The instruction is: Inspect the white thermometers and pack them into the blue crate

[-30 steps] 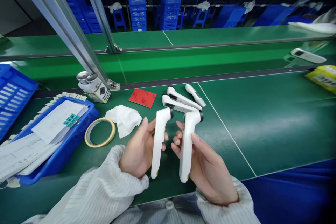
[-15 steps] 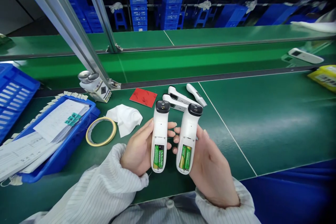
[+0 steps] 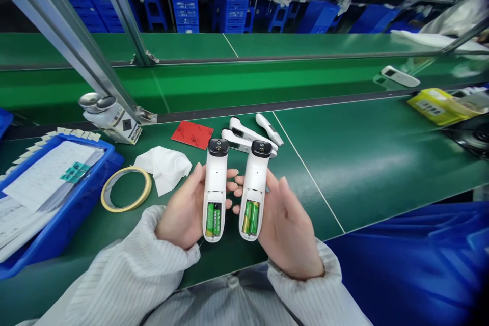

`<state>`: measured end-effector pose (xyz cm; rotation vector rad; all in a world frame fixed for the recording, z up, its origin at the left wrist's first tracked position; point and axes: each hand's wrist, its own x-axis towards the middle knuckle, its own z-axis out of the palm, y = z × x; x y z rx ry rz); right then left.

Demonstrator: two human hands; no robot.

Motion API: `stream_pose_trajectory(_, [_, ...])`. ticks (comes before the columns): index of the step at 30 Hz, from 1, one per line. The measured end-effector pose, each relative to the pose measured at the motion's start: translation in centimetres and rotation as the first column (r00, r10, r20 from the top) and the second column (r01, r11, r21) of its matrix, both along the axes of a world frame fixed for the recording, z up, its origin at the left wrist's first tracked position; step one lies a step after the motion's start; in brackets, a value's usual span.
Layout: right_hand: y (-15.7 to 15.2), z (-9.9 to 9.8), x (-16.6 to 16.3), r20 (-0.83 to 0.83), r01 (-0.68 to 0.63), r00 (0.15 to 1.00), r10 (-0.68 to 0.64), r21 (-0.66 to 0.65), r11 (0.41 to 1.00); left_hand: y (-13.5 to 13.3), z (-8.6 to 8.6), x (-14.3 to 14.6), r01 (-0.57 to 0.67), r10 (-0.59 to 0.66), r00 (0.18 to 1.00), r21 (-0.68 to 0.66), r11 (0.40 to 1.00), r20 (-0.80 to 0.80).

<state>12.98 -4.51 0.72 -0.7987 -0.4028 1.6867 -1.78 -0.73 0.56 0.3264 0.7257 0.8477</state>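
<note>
Landmark: one red card, lying on the green workbench.

Left hand: holding the first white thermometer, its fingers wrapping behind the body. Right hand: holding the second white thermometer, likewise from behind. Both pieces are standing side by side, apart, nearer the wearer than the red card and to its right. Each is turning its black head away from the wearer and its open battery compartment toward the wearer, two green batteries sitting in each.

Three spare thermometers: lying close together, just right of the red card.

White tissue: lying crumpled, left of the red card and nearer the wearer.

Tape roll: lying flat, farther left of the card.

Blue tray: holding papers, well left of the card.

Yellow packet: resting far right of the card.
</note>
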Motion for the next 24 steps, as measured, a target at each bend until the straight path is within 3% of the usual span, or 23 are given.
stream_pose_trajectory(4, [-0.1, -0.2, 0.1, 0.032, 0.006, 0.999, -0.005, -0.014, 1.0, 0.0, -0.5, 0.1, -0.074, 0.071, 0.994, -0.033, 0.997, -0.081])
stream_pose_trajectory(9, [-0.3, 0.0, 0.6, 0.066, -0.027, 0.998, 0.026, 0.016, 1.0, -0.1, -0.6, 0.3, -0.107, 0.114, 0.989, 0.068, 0.992, -0.098])
stream_pose_trajectory(13, [-0.8, 0.1, 0.7, 0.207, -0.011, 0.978, 0.008, 0.013, 1.0, -0.2, -0.6, 0.2, -0.113, 0.121, 0.984, 0.065, 0.991, -0.13])
stream_pose_trajectory(18, [-1.0, -0.3, 0.5, 0.355, -0.071, 0.935, 0.016, 0.143, 0.987, -0.4, -0.6, -0.1, 0.078, -0.053, 0.975, 0.11, 0.991, -0.218])
stream_pose_trajectory(24, [-1.3, -0.7, 0.4, 0.434, -0.076, 0.901, -0.02, 0.201, 0.977, -0.8, -0.6, -0.2, 0.136, -0.107, 0.965, 0.107, 0.985, -0.241])
